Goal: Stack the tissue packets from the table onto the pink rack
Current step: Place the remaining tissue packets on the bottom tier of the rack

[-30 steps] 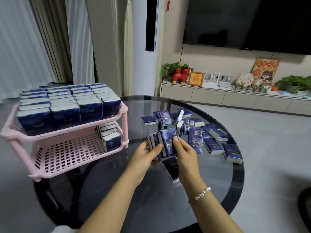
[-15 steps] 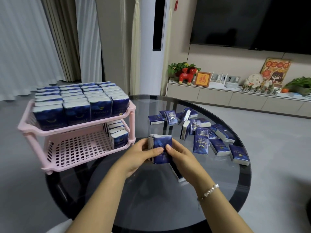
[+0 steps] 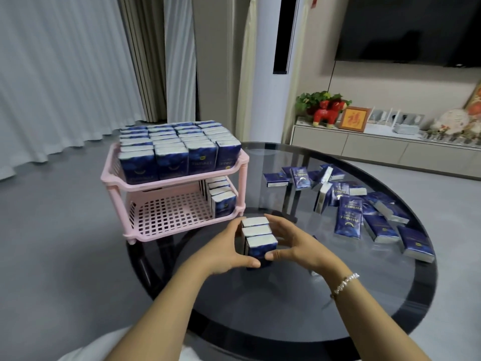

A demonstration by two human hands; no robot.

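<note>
- Since a second earlier, the fanned packets in my hands had been squared into a tight upright bundle of tissue packets (image 3: 258,237), white ends up, and carried closer to the pink rack (image 3: 179,184).
- My left hand (image 3: 227,250) and right hand (image 3: 295,243) curled round that bundle from either side, thumbs pressed on its near face, just in front of the rack's lower shelf.
- The round dark glass table (image 3: 312,308) bore the rack at its far-left edge; grey floor, pale curtains (image 3: 65,74) and a low cabinet (image 3: 377,149) lay beyond the rack.
- The rack's top shelf was packed with upright packets (image 3: 177,149); its lower shelf held a short row (image 3: 221,196) at the right end.
- Loose packets (image 3: 364,212) lay scattered right of the rack.
</note>
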